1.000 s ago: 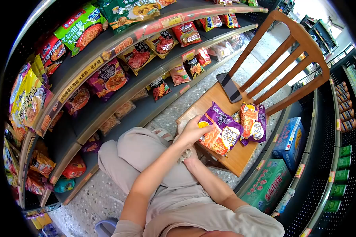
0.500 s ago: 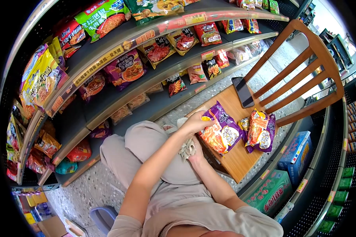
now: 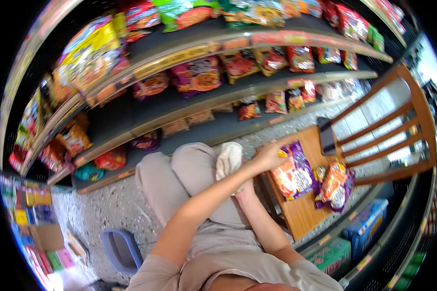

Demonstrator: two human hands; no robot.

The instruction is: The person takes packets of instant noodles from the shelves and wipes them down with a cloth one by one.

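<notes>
On the wooden chair seat (image 3: 303,225) lies a purple and orange noodle packet (image 3: 296,174). My left hand (image 3: 267,156) reaches across from the left, its fingers closed on the packet's upper left edge. Beneath my left forearm, my right hand (image 3: 245,186) is partly hidden and holds a whitish cloth (image 3: 229,160) by my knee. More packets (image 3: 334,184), purple and orange, lie together to the right on the seat. A dark phone (image 3: 327,137) rests near the chair's backrest.
Shelves (image 3: 179,114) of bagged food curve across the left and top. The chair's slatted backrest (image 3: 417,121) rises at the right. Below it stand a blue box (image 3: 366,225) and a green box (image 3: 332,254). A grey-blue bin (image 3: 121,250) is on the speckled floor.
The view has swung left, so the chair appears further right and more of the bin shows. More of the cloth is visible beside my left forearm. My left hand remains at the packet.
</notes>
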